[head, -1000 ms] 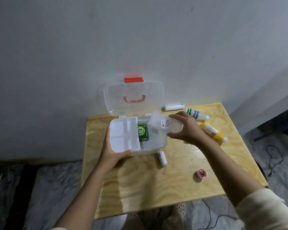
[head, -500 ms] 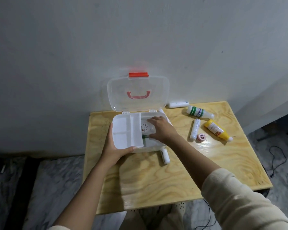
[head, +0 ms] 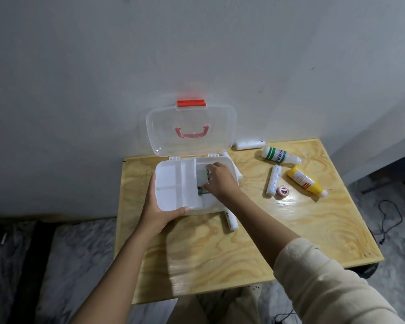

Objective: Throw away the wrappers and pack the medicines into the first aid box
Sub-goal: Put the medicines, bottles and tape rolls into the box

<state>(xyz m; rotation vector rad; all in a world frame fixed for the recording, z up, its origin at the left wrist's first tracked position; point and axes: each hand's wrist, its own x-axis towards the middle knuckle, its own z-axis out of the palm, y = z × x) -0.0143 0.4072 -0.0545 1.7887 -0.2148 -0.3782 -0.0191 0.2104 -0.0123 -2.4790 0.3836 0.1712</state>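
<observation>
First aid box [head: 222, 208] is sitting open on the wooden table [head: 290, 230], against the wall: white plastic base, clear lid [head: 189, 129] standing upright with a red latch on top and a red handle showing through. A white divided tray [head: 175, 183] is lying over the left part of the base. Left hand [head: 160, 208] is gripping that tray's near-left corner, thumb lying along the front edge, fingers wrapping up the left side. Right hand [head: 220, 181] is reaching down into the open right part of the box, fingertips pointing at the tray edge and touching something white and green inside; cannot tell if the fingers are clamping it or just pressing. Right of that hand, apart from it, lying on the table: green-striped white bottle [head: 279, 155], yellow bottle [head: 305, 181], white roll [head: 274, 180], small red tape roll [head: 282, 191]. Another white roll [head: 249, 145] lying by the wall. One more white roll [head: 230, 221] lying under the right forearm, touching the box front.
</observation>
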